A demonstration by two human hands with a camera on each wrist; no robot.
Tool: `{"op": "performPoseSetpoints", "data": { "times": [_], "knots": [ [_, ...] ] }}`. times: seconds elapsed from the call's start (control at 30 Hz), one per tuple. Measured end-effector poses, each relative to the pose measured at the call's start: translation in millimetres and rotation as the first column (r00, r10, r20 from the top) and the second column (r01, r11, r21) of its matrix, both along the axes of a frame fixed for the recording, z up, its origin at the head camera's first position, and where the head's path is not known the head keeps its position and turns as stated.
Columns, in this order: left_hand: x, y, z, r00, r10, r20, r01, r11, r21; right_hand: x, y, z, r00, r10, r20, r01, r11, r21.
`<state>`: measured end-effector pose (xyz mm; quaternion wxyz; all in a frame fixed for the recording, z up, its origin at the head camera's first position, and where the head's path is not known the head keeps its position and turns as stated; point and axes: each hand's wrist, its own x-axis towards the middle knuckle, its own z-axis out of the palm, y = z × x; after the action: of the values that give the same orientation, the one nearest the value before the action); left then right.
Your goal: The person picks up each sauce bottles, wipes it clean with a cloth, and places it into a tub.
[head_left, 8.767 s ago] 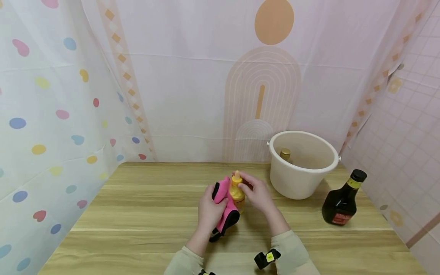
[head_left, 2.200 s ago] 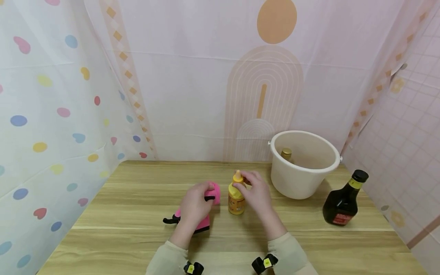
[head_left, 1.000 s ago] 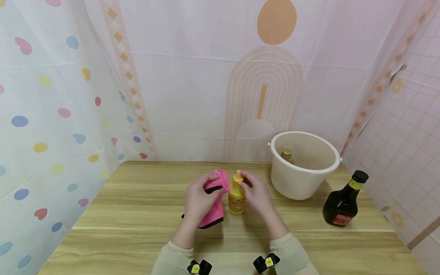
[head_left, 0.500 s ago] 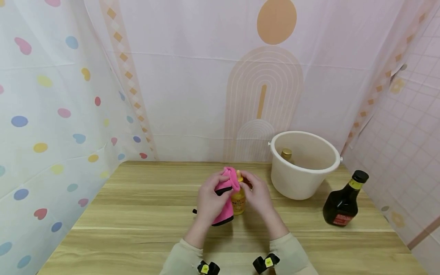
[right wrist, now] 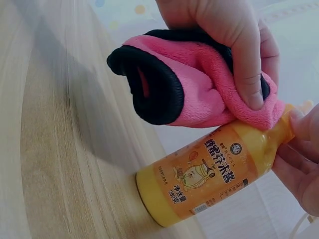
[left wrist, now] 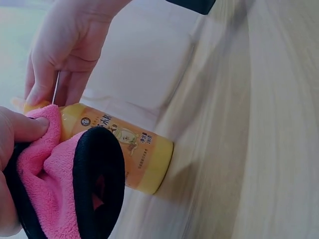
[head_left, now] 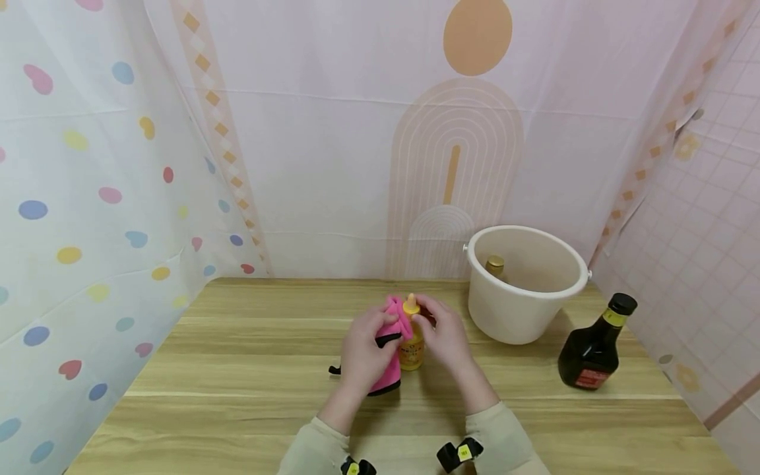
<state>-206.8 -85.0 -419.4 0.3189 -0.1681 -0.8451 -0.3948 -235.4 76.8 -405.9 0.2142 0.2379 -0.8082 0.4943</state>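
A yellow squeeze bottle of honey mustard [head_left: 413, 354] with a pointed nozzle stands upright on the wooden table. My right hand [head_left: 444, 335] pinches its neck just below the nozzle, from the right. In my left hand [head_left: 362, 349] is a folded pink cleaning cloth [head_left: 390, 377] with black edging, gripped between thumb and fingers. The right wrist view shows the cloth [right wrist: 204, 89] lying against the bottle's shoulder [right wrist: 251, 137], with the left thumb on top. Part of the orange label [left wrist: 137, 149] is hidden behind the cloth in the left wrist view.
At the back right stands a cream bucket [head_left: 513, 316], with a gold-capped bottle [head_left: 494, 265] inside. Right of it is a dark sauce bottle [head_left: 588, 353] with a black cap. Patterned curtains [head_left: 332, 165] hang behind and beside the wooden table [head_left: 237, 369].
My left hand has carried the cloth rightward from beside the mustard bottle to against it, then shifted slightly down. My right hand keeps its pinch on the neck; the bottle stays in place.
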Motion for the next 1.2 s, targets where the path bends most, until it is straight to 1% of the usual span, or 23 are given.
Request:
{"op": "performPoseSetpoints", "data": {
  "times": [0.1, 0.3, 0.37, 0.57, 0.7, 0.8, 0.9, 1.1, 1.2],
  "knots": [
    [-0.1, -1.2, -1.4, 1.000, -0.008, 0.007, 0.008, 1.000, -0.011, 0.2, 0.2, 0.3, 1.000, -0.001, 0.003, 0.001, 1.000, -0.001],
    [-0.8, -4.6, -4.0, 0.998, -0.012, 0.067, 0.014, 1.000, -0.028, 1.3, 0.0, 0.6, 1.000, -0.009, 0.029, 0.009, 1.000, 0.004],
    [-1.3, -5.8, -4.5, 0.997, -0.014, 0.075, 0.017, 0.999, -0.039, 2.0, 0.0, 0.9, 0.999, -0.010, 0.033, 0.010, 1.000, 0.004],
    [-1.5, -8.8, -1.7, 0.994, -0.035, 0.104, 0.040, 0.998, -0.044, 2.5, 0.0, 1.1, 1.000, -0.012, 0.026, 0.012, 1.000, 0.012],
    [-0.9, -10.1, 0.3, 0.987, -0.033, 0.155, 0.039, 0.999, -0.036, 2.9, -0.2, 1.5, 0.998, -0.019, 0.052, 0.018, 1.000, 0.009],
    [-0.4, -10.7, 0.5, 0.978, -0.024, 0.206, 0.028, 0.999, -0.017, 3.0, -0.5, 1.8, 0.997, -0.021, 0.070, 0.021, 1.000, 0.003],
    [-0.5, -11.1, -0.6, 0.970, -0.015, 0.242, 0.017, 1.000, -0.006, 3.1, -0.4, 1.6, 0.997, -0.021, 0.073, 0.021, 1.000, 0.001],
    [-2.3, -13.1, -4.9, 0.962, -0.023, 0.271, 0.015, 0.999, 0.032, 3.2, -0.6, 1.8, 0.996, -0.024, 0.082, 0.024, 1.000, -0.006],
    [-2.8, -14.2, -6.9, 0.955, -0.028, 0.297, 0.011, 0.998, 0.058, 3.2, -0.7, 2.0, 0.995, -0.025, 0.095, 0.026, 1.000, -0.009]
  ]
}}
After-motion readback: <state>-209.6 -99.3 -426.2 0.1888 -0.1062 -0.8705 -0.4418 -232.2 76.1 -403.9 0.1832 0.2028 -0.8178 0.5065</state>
